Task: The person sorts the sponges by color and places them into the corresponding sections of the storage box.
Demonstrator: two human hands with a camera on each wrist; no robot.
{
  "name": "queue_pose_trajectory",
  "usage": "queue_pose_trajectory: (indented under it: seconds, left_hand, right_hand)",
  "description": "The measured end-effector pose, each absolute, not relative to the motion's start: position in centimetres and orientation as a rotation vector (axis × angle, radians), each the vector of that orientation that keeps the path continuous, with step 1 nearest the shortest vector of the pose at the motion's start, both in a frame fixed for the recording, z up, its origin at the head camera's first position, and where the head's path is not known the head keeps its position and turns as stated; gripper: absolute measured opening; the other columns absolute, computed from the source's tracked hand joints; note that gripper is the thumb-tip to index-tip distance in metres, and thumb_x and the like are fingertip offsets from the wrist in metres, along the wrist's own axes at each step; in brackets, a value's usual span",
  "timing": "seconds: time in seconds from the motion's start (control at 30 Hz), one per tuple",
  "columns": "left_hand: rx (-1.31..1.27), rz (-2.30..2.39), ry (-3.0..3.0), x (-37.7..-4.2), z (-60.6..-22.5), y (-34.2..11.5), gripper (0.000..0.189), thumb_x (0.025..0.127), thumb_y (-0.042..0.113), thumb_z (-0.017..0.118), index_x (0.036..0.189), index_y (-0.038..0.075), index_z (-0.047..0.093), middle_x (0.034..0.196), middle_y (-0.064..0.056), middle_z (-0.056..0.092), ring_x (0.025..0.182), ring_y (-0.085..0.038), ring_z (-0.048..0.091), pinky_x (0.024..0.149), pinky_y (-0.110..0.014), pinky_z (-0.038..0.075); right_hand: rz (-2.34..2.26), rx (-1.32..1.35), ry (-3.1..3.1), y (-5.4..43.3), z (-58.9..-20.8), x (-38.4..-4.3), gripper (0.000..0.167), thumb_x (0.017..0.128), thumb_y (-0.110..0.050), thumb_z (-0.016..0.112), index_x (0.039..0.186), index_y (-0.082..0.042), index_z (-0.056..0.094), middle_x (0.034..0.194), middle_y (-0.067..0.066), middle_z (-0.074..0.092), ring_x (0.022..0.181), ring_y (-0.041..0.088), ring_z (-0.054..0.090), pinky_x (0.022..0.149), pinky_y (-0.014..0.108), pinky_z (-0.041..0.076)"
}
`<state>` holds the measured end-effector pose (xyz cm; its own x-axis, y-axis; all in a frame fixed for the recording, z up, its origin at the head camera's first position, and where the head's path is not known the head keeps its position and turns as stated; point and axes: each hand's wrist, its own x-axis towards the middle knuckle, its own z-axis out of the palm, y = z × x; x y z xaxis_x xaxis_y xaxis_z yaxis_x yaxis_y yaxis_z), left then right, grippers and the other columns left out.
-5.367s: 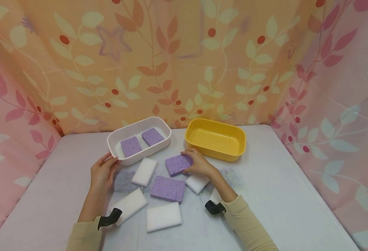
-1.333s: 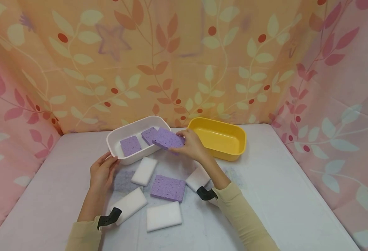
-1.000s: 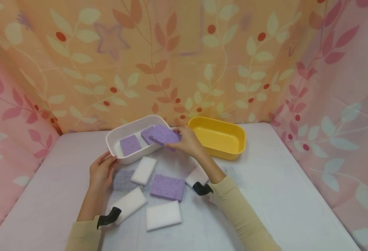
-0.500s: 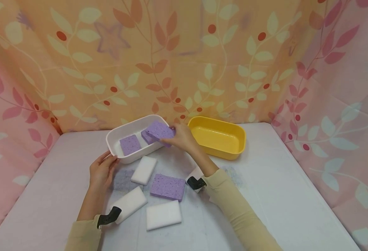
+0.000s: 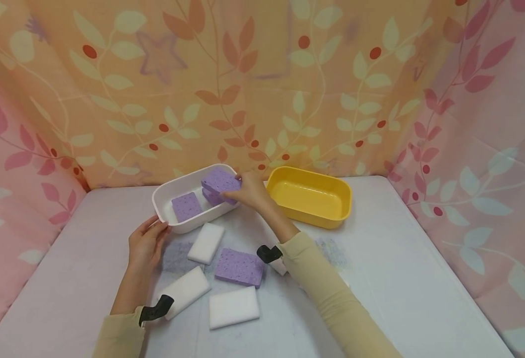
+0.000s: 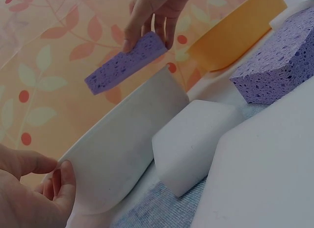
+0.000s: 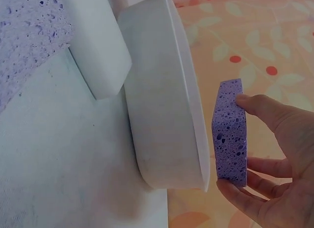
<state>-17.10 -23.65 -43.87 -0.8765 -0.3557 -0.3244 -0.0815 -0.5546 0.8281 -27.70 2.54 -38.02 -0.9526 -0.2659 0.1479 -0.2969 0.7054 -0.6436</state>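
Note:
My left hand (image 5: 147, 243) pinches the near left corner of a white plastic tub (image 5: 199, 222); thumb and finger meet at its rim in the left wrist view. Over the tub's right end, my right hand (image 5: 254, 194) holds a purple speckled sponge (image 5: 219, 179) by its edges. In the right wrist view, this sponge (image 7: 230, 130) is gripped between thumb and fingers, above the rim. Inside the tub lie two more purple sponges: one (image 5: 186, 207) at the left, another (image 5: 211, 198) partly hidden under the held one.
A yellow tub (image 5: 309, 199) stands right of the white one. On the table in front lie a purple sponge (image 5: 240, 267) and several white sponges, among them one (image 5: 206, 242) close by the tub and one (image 5: 234, 308) nearest me. Patterned curtains (image 5: 262, 89) enclose the table.
My right hand has picked the purple sponge off the table and carried it up and left, until it is over the white tub. My left hand has stayed at the tub's corner.

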Motion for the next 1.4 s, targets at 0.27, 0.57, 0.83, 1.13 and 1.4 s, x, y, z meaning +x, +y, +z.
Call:
queue_pose_trajectory:
  seconds: [0.27, 0.57, 0.83, 1.13, 1.4]
  left_hand:
    - [0.677, -2.532, -1.412, -17.0, -43.8, -23.5, 0.048, 0.099, -0.014, 0.06, 0.144, -0.004, 0.047, 0.085, 0.0, 0.069, 0.07, -0.008, 0.072, 0.072, -0.017, 0.062]
    - [0.672, -2.527, -1.394, -17.1, -44.0, -23.6, 0.045, 0.099, -0.014, 0.06, 0.142, -0.005, 0.049, 0.086, 0.0, 0.068, 0.07, -0.008, 0.071, 0.072, -0.017, 0.062]
    - [0.679, -2.532, -1.418, -16.9, -43.9, -23.7, 0.042, 0.1, -0.012, 0.06, 0.139, -0.002, 0.051, 0.087, 0.001, 0.068, 0.073, -0.008, 0.072, 0.074, -0.017, 0.061]
    - [0.689, -2.528, -1.441, -16.9, -43.7, -23.7, 0.045, 0.1, -0.012, 0.059, 0.143, -0.002, 0.048, 0.084, 0.003, 0.069, 0.073, -0.008, 0.072, 0.074, -0.017, 0.061]
    - [0.675, -2.513, -1.452, -17.0, -43.9, -23.6, 0.045, 0.1, -0.011, 0.061, 0.143, -0.003, 0.049, 0.087, 0.003, 0.069, 0.075, -0.007, 0.072, 0.075, -0.017, 0.061]
  right_hand:
    - [1.023, 0.463, -2.856, 1.4, -38.5, -28.7, 0.066, 0.086, -0.037, 0.087, 0.131, 0.007, 0.067, 0.126, 0.02, 0.071, 0.12, 0.032, 0.056, 0.106, 0.041, 0.05]
    - [1.074, 0.395, -2.888, 0.1, -38.3, -29.3, 0.068, 0.087, -0.038, 0.087, 0.135, 0.006, 0.064, 0.126, 0.018, 0.071, 0.113, 0.029, 0.066, 0.103, 0.035, 0.056]
    - [1.049, 0.323, -2.923, -0.9, -38.6, -29.8, 0.066, 0.087, -0.039, 0.087, 0.132, 0.005, 0.066, 0.123, 0.017, 0.071, 0.11, 0.026, 0.066, 0.1, 0.034, 0.057]
    - [1.006, 0.338, -2.905, -1.6, -39.1, -29.8, 0.059, 0.086, -0.039, 0.088, 0.118, 0.007, 0.07, 0.119, 0.016, 0.067, 0.108, 0.026, 0.064, 0.098, 0.035, 0.056]
    - [0.935, 0.311, -2.909, -2.2, -39.8, -30.0, 0.057, 0.086, -0.04, 0.088, 0.118, 0.005, 0.072, 0.123, 0.016, 0.071, 0.118, 0.028, 0.066, 0.102, 0.037, 0.056]
